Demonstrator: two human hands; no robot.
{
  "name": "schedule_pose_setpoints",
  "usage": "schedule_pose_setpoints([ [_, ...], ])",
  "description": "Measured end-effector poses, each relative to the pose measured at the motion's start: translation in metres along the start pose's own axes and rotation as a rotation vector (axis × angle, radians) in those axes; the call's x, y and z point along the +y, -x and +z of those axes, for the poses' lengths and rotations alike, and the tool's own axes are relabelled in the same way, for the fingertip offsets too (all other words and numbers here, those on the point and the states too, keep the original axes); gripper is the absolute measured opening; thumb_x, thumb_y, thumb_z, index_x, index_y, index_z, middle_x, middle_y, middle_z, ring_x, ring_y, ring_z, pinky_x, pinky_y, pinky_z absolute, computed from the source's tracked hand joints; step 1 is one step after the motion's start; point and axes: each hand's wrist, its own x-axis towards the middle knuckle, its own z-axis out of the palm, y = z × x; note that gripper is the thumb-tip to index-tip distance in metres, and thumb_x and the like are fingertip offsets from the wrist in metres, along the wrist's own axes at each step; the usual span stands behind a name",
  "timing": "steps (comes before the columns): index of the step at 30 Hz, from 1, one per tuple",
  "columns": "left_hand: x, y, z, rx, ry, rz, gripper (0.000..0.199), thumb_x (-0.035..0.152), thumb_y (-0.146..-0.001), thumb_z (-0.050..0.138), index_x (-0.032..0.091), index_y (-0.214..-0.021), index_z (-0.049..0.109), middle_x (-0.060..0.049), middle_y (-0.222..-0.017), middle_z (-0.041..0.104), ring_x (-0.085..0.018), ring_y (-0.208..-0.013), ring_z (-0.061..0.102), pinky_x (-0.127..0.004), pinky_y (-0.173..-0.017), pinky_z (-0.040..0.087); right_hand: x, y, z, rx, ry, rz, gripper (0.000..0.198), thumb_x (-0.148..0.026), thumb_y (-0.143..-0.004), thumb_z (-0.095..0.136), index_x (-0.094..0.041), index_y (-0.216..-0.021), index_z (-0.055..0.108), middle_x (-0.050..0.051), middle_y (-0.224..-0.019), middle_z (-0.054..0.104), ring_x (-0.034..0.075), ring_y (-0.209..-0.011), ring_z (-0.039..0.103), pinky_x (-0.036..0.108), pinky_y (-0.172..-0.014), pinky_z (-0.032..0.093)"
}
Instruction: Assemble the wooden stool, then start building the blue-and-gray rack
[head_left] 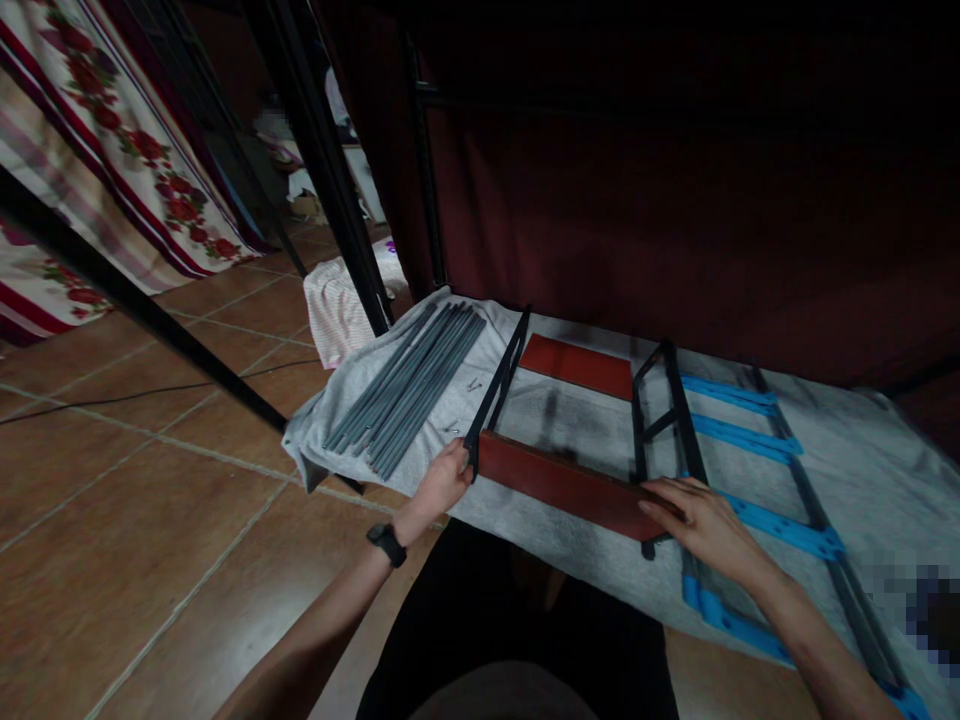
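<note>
A reddish-brown board (pixel 559 483) stands on edge along the near side, between a black metal side frame (pixel 499 385) on the left and another black side frame (pixel 660 415) on the right. My left hand (pixel 450 475), with a dark watch on its wrist, is closed around the near end of the left frame, beside the board's left end. At the board's right end, my right hand (pixel 690 515) grips its top edge, thumb on the near face. Farther back, a second orange-red board (pixel 577 366) lies between the two frames.
Several grey rods (pixel 409 390) lie left on the grey cloth (pixel 577 422), with small screws (pixel 474 384) beside them. Blue slats (pixel 787 525) on dark bars lie to the right. A black post (pixel 330 170) and slanting bar (pixel 150 310) stand left. A cable (pixel 150 397) crosses the tiled floor.
</note>
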Motion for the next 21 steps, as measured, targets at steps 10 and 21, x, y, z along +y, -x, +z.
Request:
schedule_pose_setpoints([
  [10,0.034,-0.007,0.0,0.094,0.55,-0.056,0.066,0.024,-0.082,0.058,0.017,-0.145,0.039,-0.01,-0.133,0.06,-0.023,-0.123,0.056,-0.037,-0.107,0.043,0.001,0.001,0.0,-0.007,0.011,-0.02,0.035,-0.05,-0.096,0.047,-0.03,-0.11,0.072,0.004,-0.107,0.075,0.026,-0.098,0.067,0.044,-0.087,0.054],
  [21,0.053,-0.01,-0.009,0.096,0.631,-0.129,0.059,0.029,-0.081,0.061,0.018,-0.137,0.045,-0.006,-0.113,0.063,-0.022,-0.106,0.059,-0.034,-0.095,0.047,0.001,0.0,-0.002,-0.007,-0.009,-0.039,0.034,-0.049,-0.096,0.048,-0.03,-0.11,0.073,0.003,-0.107,0.075,0.025,-0.097,0.068,0.043,-0.087,0.054],
])
